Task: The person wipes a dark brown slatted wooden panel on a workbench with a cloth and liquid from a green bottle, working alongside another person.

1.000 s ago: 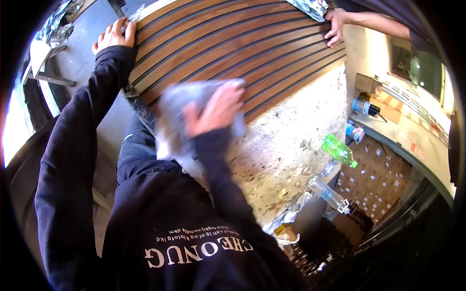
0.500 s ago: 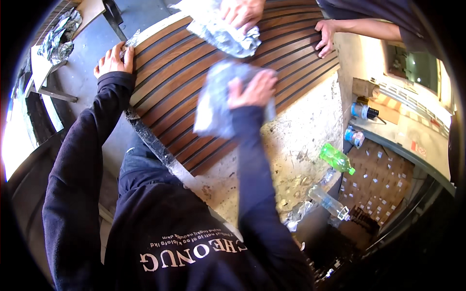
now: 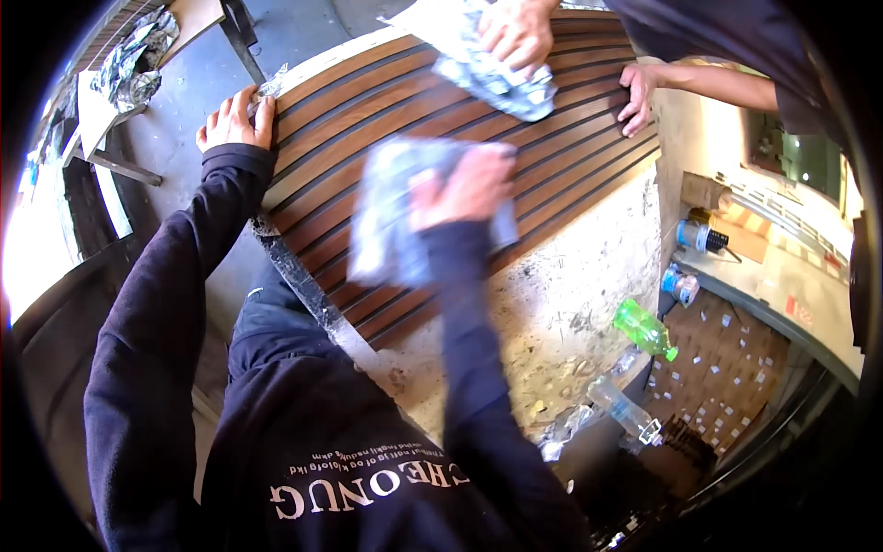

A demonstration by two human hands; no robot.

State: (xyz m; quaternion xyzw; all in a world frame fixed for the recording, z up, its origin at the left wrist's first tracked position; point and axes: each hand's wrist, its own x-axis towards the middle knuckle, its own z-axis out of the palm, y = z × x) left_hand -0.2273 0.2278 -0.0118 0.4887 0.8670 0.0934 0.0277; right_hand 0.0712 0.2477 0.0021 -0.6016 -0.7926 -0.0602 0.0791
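Slatted panel (image 3: 441, 120) lies flat ahead, right hand (image 3: 464, 189) pressing a rag (image 3: 395, 221) mid-wipe at its near part (left hand (image 3: 232, 121) flat, steadying the left edge); next, likely unwiped slats.

I see a pale, crumpled cloth (image 3: 395, 221), blurred, probably pressed flat on the dark-slatted wooden panel (image 3: 368, 120).

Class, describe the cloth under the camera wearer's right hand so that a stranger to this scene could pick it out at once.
Start at the large slatted brown wooden panel. Near its middle, the right hand in a dark sleeve presses a pale grey-blue crumpled cloth. Unlike the other crumpled cloth under a co-worker's hand at the far edge, it is motion-blurred.
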